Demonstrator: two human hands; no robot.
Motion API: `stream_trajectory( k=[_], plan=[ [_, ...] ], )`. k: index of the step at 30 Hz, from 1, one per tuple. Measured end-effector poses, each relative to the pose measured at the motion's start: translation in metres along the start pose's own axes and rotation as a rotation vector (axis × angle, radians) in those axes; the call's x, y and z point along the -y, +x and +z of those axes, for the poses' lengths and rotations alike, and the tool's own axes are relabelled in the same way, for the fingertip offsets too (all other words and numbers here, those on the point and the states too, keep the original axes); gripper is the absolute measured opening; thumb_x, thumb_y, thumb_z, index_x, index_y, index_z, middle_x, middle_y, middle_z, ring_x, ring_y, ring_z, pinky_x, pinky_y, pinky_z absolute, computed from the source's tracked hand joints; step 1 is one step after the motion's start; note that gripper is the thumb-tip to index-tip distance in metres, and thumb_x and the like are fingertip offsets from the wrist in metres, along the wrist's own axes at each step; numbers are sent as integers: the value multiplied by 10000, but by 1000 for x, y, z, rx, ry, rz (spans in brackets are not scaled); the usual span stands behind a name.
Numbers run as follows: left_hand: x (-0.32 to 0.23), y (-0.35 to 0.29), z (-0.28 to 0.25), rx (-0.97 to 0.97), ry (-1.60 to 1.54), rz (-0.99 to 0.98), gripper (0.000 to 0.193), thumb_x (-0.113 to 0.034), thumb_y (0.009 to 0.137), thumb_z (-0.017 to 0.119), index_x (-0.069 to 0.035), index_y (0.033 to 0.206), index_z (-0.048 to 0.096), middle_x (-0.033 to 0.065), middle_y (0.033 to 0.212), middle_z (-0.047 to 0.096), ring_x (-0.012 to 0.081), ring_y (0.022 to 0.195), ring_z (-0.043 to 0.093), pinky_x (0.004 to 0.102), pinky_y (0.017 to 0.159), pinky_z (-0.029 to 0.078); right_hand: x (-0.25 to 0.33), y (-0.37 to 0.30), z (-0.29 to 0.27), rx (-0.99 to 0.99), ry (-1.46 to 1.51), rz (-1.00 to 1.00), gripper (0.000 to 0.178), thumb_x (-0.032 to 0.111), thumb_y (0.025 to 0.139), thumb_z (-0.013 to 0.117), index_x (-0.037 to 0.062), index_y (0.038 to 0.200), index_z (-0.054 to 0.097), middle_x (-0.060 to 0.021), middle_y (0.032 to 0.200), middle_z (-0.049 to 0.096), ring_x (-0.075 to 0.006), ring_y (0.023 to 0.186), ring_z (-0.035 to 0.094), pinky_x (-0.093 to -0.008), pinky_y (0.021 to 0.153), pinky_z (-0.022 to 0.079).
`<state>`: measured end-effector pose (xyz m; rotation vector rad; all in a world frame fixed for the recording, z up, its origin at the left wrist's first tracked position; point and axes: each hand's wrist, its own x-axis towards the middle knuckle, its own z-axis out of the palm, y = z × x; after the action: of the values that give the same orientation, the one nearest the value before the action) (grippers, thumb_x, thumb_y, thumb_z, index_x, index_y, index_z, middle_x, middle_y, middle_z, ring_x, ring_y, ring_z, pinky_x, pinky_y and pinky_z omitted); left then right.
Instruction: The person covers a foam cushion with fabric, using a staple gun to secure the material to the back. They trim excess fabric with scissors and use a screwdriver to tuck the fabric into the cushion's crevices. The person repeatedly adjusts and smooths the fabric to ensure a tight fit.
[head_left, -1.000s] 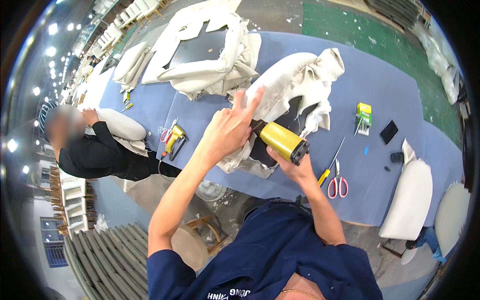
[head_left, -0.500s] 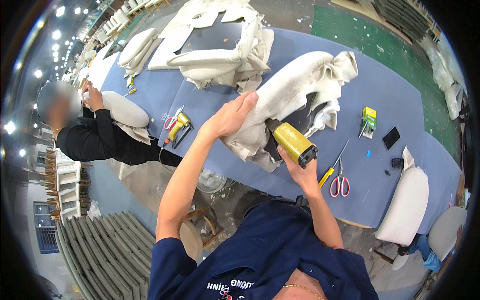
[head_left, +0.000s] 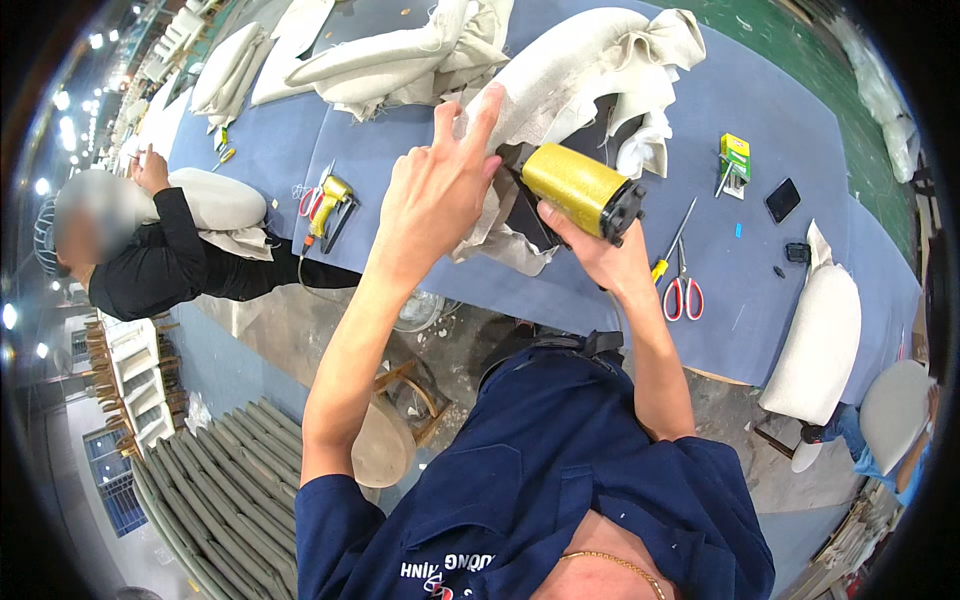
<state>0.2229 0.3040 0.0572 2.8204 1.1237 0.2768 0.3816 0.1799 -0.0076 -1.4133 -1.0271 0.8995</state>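
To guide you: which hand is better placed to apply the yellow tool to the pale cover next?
Probably the right hand: it grips the yellow tool, close to the pale cover. The left hand, spread by the cover, shows no tool.

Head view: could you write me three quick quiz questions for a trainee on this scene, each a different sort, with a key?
1. Which of the person's hands holds the yellow cylindrical tool?
2. True or false: in the picture, the dark phone lies to the right of the yellow-green box.
3. What lies beside the thin yellow-handled tool near the right forearm? A: a hammer; B: red-handled scissors; C: a tape measure.

Key: 1. the right hand; 2. true; 3. B.
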Motion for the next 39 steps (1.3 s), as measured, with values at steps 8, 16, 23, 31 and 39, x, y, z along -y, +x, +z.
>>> stream_trajectory(
  k=[8, 16, 23, 31, 39],
  plan=[
    [0, -4, -2, 32, 49, 112, 822, -130, 872, 713, -113, 1571, 280, 335, 1334, 489, 438, 691, 694, 498, 654, 585, -8, -13, 2, 28, -58, -86, 362, 217, 873, 811, 25, 1167, 724, -98, 1022, 766, -182, 897, 718, -326, 829, 547],
    [30, -1, -13, 222, -674, 123, 668, -229, 1013, 585, -92, 1598, 293, 232, 1557, 419, 378, 1362, 508, 410, 1118, 408, -2, -33, -4, -38, -11, 9, 358, 209, 867, 826, 11, 1152, 738, -90, 1054, 777, -146, 918, 719, -318, 844, 553],
    [12, -27, -4, -15, -306, -116, 498, -290, 1071, 497, -127, 1537, 428, 222, 1382, 577, 396, 1237, 577, 444, 1033, 453, -9, -27, 10, -65, -107, -44, 308, 217, 875, 816, -7, 1076, 751, -90, 930, 779, -145, 803, 718, -312, 762, 550],
    [4, -39, 1, -89, -166, -69, 583, -213, 992, 614, -225, 1541, 416, 196, 1338, 564, 445, 996, 653, 519, 870, 512, -10, -30, 20, -70, 51, -5, 298, 284, 909, 811, 53, 1073, 718, 22, 769, 642, -72, 604, 534, -258, 537, 433],
    [8, -41, 4, -154, -184, 76, 700, -108, 910, 675, -223, 1547, 410, 201, 1368, 539, 440, 1044, 646, 503, 887, 517, 0, -37, 11, 30, -138, 41, 410, 303, 866, 830, 35, 1159, 729, -99, 1053, 765, -177, 899, 722, -335, 809, 553]
  ],
)
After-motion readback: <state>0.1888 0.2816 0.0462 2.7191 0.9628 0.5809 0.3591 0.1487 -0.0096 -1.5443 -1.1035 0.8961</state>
